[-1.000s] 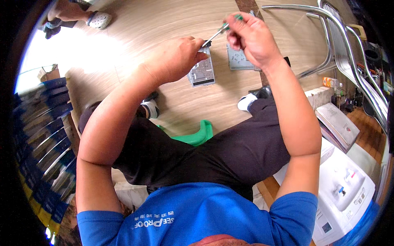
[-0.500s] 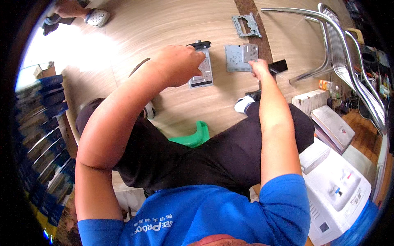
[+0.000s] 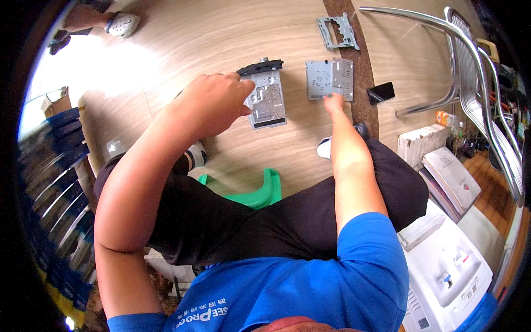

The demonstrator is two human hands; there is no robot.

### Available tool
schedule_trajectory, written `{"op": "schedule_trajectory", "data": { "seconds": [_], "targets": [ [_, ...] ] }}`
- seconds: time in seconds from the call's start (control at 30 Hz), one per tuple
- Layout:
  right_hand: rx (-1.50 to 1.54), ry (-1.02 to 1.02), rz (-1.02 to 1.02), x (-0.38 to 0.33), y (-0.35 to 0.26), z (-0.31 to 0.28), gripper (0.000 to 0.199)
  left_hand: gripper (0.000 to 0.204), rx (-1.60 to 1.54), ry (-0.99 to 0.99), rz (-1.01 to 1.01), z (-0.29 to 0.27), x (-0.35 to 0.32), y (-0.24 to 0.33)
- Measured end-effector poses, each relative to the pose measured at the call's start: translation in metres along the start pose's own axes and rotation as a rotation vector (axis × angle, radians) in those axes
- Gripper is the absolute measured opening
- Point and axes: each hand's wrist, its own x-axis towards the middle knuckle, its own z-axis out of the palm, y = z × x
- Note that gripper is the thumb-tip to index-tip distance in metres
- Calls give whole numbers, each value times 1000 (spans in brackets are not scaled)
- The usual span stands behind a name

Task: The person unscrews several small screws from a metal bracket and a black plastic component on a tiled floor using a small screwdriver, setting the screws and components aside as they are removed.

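A silver metal unit with a black front and a knob, like a car stereo chassis (image 3: 268, 99), lies on the floor in front of me. My left hand (image 3: 221, 102) is at its left side, thumb and forefinger apart, with nothing visible between them. Further right lies a flat grey metal cover (image 3: 321, 77) with slots and small holes. At the near edge of this cover is my right hand (image 3: 333, 103), its fingers drawn together. A small teal spot shows at its fingertips, too small to name.
Beyond the cover lies a grey metal frame (image 3: 337, 32). A black phone (image 3: 381, 93) rests right of the cover, near a chrome-legged chair (image 3: 456, 66). A green plastic stool (image 3: 260, 193) is between my legs. A white water dispenser (image 3: 451, 271) lies at right; another person's foot (image 3: 122, 25) is far left.
My left hand has moved left off the metal unit, uncovering more of its top. My right hand has shifted left along the cover's near edge. The whole view has also shifted slightly.
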Motion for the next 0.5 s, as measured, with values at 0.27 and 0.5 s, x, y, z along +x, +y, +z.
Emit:
{"op": "schedule_trajectory", "data": {
  "seconds": [0.27,0.5],
  "targets": [
    [4,70,60,3,-22,-2,21,26,-12,191,98,15,7,-7],
    [-22,58,49,10,-22,-2,20,41,-12,-21,26,9,17,0]
  ]
}}
